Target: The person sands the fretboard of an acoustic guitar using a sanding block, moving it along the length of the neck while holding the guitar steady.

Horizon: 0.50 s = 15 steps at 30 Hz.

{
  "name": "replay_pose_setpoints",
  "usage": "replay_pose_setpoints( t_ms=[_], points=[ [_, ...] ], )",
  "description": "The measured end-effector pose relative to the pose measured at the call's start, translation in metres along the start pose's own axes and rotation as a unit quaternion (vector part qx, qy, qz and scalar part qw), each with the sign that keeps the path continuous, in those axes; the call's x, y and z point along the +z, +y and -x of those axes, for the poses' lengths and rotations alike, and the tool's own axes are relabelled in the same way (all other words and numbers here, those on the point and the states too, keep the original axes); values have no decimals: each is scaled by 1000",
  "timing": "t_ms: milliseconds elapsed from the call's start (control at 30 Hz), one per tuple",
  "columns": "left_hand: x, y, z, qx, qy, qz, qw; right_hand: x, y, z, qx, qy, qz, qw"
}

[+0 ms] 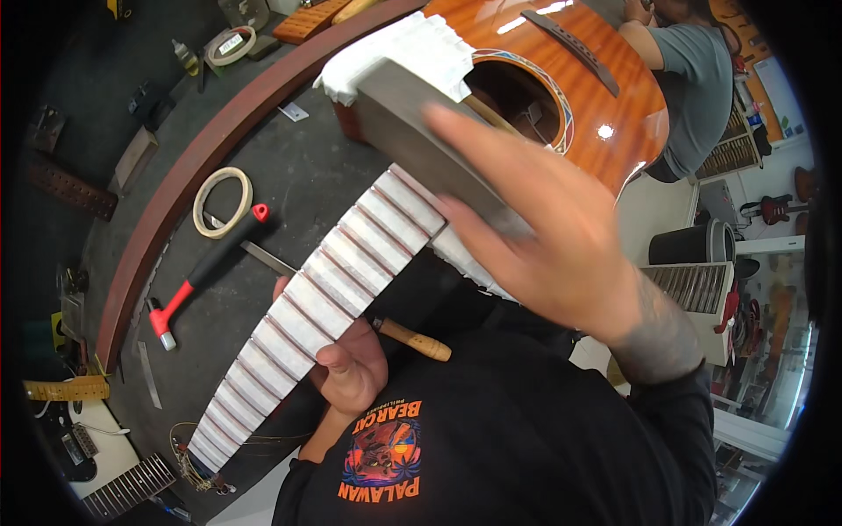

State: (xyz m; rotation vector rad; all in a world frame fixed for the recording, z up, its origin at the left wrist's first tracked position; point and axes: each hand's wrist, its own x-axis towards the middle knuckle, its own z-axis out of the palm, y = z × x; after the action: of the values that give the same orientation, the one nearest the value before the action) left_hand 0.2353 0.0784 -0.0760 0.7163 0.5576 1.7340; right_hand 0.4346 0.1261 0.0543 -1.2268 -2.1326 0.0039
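An acoustic guitar (627,123) with a glossy orange-brown body lies across the bench. White tape strips cover its fretboard (294,324) between the frets, and white covering (403,53) lies over the body beside the soundhole. My right hand (544,219), smeared a little by motion, grips a long dark grey block (412,118) over the body end of the fretboard. I cannot tell whether the block touches the frets. From beneath, my left hand (355,364) wraps the neck, thumb at the near edge and fingertips at the far edge. A wooden-handled tool (414,340) lies partly hidden under the neck.
On the dark bench lie a red-and-black hammer (215,259) and a masking tape roll (201,206). A long reddish-brown beam (162,188) runs behind them. Another fretted neck (132,486) is at lower left. Another person (702,88) sits at upper right.
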Motion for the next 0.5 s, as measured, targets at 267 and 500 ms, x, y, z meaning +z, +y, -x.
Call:
replay_pose_setpoints(
  t_ms=[267, 500],
  points=[
    [-2, -3, 3, 12, -28, -71, 997, -46, -27, 55, 80, 22, 42, 996],
    [2, -5, 0, 10, -36, -74, 997, -22, -8, 30, 22, 8, 16, 1000]
  ],
)
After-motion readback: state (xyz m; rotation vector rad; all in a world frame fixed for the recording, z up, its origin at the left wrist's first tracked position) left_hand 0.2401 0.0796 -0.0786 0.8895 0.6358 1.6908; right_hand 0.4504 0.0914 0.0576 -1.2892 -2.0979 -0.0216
